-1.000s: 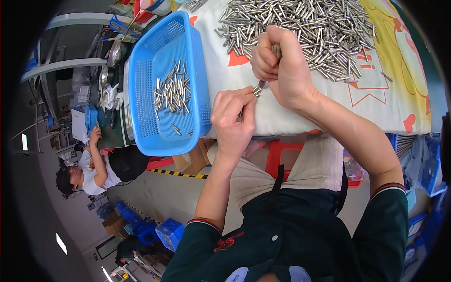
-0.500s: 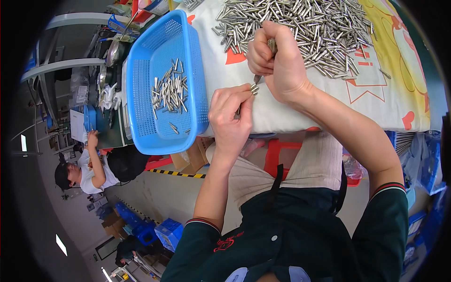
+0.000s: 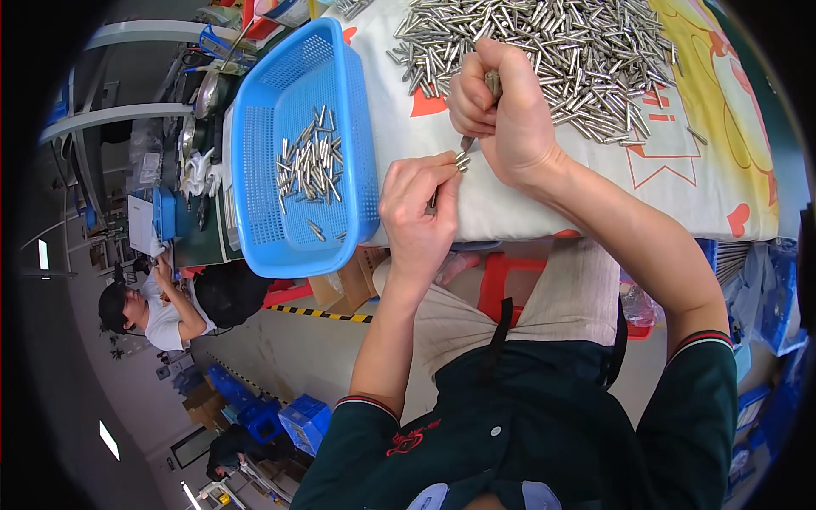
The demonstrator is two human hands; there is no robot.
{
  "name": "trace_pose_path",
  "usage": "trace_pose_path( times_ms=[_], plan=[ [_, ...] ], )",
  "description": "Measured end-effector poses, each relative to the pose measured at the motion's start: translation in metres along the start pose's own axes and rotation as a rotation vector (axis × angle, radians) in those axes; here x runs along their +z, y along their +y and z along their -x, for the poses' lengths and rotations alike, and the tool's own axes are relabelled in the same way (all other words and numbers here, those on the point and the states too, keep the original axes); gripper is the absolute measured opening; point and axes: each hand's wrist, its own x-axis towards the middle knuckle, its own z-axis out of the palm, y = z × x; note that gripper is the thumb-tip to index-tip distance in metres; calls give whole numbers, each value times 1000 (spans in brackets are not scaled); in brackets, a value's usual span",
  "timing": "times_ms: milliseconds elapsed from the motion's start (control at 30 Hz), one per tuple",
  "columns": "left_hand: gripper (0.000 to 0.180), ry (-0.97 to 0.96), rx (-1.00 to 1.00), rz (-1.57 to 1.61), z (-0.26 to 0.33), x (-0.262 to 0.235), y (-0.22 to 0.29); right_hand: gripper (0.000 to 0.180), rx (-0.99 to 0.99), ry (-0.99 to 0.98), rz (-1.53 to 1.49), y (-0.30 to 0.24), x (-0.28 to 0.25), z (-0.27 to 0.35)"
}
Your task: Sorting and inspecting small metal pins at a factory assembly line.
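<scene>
My left hand is closed around a few short shiny metal pins, whose ends stick out beyond the thumb and forefinger. My right hand makes a fist around a slim hand tool. Its dark narrow tip comes out below the fist, close to the pin ends. Whether tip and pins touch I cannot tell, and most of the handle is hidden by the fingers. Beyond my right hand spreads a large heap of similar metal pins. To the left, a blue plastic basket holds a smaller pile of pins.
A white and yellow patterned cloth covers the table, with one loose pin at the right. Under the table's near edge are a red stool and a cardboard box. Another person works at the far left.
My hands, the pins and the tool stay in nearly the same place. The person at the far left has shifted their arms and head slightly.
</scene>
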Motion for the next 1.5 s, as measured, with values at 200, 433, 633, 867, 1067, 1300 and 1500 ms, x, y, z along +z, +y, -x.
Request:
trace_pose_path(
  times_ms=[200, 433, 633, 867, 1067, 1300, 1500],
  plan=[
    [10, -1, 7, -19, -2, -1, -2, 42, -35, -44, 34, 2, 2, -2],
    [9, 18, 27, 24, -10, 8, 5, 41, -141, -120, 126, -13, -3, 2],
    [8, 35, -17, 26, -1, 2, 4, 32, -766, -122, 766, -78, -28, 20],
    [8, 50, 20, 29, 3, -4, 6, 23, -774, 426, 1838, -154, -153, -4],
    [15, 76, -46, 102, 3, -12, 4, 24, -450, 500, 2216, -169, -220, -17],
    [16, 103, -56, -36, 20, -21, 12, 6, -894, -115, 1694, -119, -88, -4],
    [11, 49, -160, -187, 23, -22, 24, 13, -694, -818, 1677, -35, -18, 12]
  ],
)
